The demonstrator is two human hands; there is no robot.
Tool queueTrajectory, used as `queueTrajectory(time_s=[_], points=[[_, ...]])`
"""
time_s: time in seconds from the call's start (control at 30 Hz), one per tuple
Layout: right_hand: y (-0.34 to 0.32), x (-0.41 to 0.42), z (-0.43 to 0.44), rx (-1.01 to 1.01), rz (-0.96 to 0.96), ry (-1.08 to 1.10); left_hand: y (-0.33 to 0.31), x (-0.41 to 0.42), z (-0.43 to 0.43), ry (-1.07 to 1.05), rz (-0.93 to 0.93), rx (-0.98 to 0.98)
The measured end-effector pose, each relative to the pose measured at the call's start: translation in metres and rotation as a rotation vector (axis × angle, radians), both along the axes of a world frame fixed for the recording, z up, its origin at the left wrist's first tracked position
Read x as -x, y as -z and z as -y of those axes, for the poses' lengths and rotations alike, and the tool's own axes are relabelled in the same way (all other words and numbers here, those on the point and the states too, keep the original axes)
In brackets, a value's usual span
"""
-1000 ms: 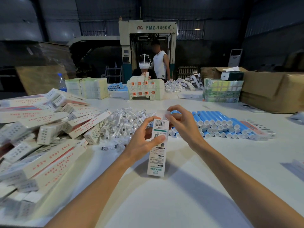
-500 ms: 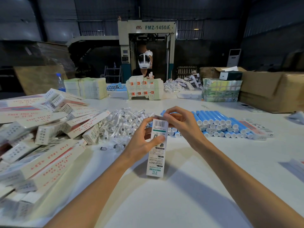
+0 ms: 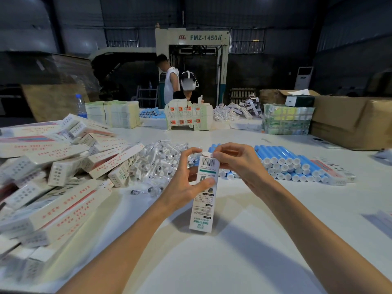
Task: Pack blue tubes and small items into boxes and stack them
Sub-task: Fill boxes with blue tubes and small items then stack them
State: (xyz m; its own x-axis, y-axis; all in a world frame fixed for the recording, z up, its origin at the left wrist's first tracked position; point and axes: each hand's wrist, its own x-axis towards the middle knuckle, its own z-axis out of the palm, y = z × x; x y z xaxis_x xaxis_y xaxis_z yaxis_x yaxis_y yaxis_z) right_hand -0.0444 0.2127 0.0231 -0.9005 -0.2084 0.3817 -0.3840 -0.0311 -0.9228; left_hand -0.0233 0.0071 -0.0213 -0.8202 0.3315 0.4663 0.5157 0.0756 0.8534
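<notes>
A tall narrow white box (image 3: 203, 200) with a barcode and green print stands upright on the white table (image 3: 244, 262). My left hand (image 3: 185, 183) grips its upper half, thumb on the front face. My right hand (image 3: 237, 164) pinches the flap at the box's top end. Behind my hands lie a row of blue tubes (image 3: 286, 164) with white caps and a heap of small clear-wrapped items (image 3: 161, 164). What is inside the box is hidden.
A big pile of packed white boxes (image 3: 53, 177) with red print fills the left side. Flat cartons (image 3: 188, 116), stacked sheets (image 3: 112, 113) and brown cardboard boxes (image 3: 350, 122) line the far edge. Two people (image 3: 180, 85) are at the far side of the table.
My right hand's fingers have shifted on the top flap, pressing it down toward the box. The box stays upright in my left hand. The standing person behind has moved left.
</notes>
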Motion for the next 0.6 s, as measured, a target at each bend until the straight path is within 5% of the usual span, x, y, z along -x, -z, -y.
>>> queueTrajectory(time_s=[0.4, 0.6], points=[[0.013, -0.002, -0.003, 0.011, -0.019, -0.091, 0.004, 0.004, 0.0, 0.016, 0.012, -0.074], [0.018, -0.008, 0.005, -0.067, -0.127, 0.043, 0.006, 0.005, 0.001, 0.015, 0.042, -0.097]])
